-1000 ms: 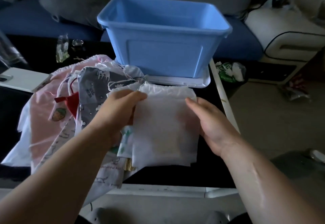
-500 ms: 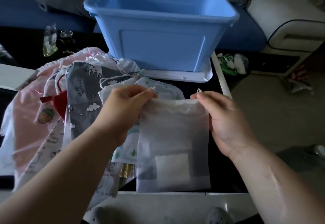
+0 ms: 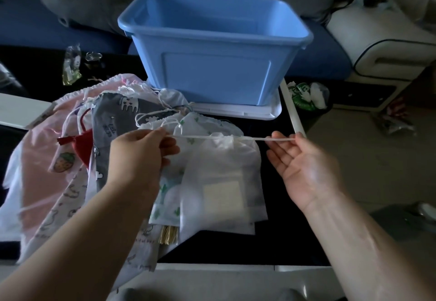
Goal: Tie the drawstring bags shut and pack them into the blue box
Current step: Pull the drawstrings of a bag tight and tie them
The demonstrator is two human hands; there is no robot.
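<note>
A translucent white drawstring bag (image 3: 221, 182) lies on the dark table, its mouth gathered tight at the top. Its white drawstring (image 3: 259, 138) is stretched sideways to both sides. My left hand (image 3: 139, 154) pinches the left end of the string. My right hand (image 3: 299, 161), palm up, pinches the right end between thumb and fingertip. The blue box (image 3: 212, 48) stands behind the bag on a white lid (image 3: 259, 112), with nothing visible inside. A heap of other bags lies to the left: a pink one (image 3: 40, 159), a grey cloud-print one (image 3: 113, 121), a cactus-print one (image 3: 191, 123).
A small red pouch (image 3: 82, 145) sits in the heap. A clear packet (image 3: 70, 67) and a small jar (image 3: 93, 58) stand at the back left. A white table edge (image 3: 292, 109) runs along the right. Green and white wrappers (image 3: 306, 95) lie beyond it.
My hands moved apart from the bag's top corners, pulling the drawstring out sideways. The bag's mouth went from flat and wide to bunched shut.
</note>
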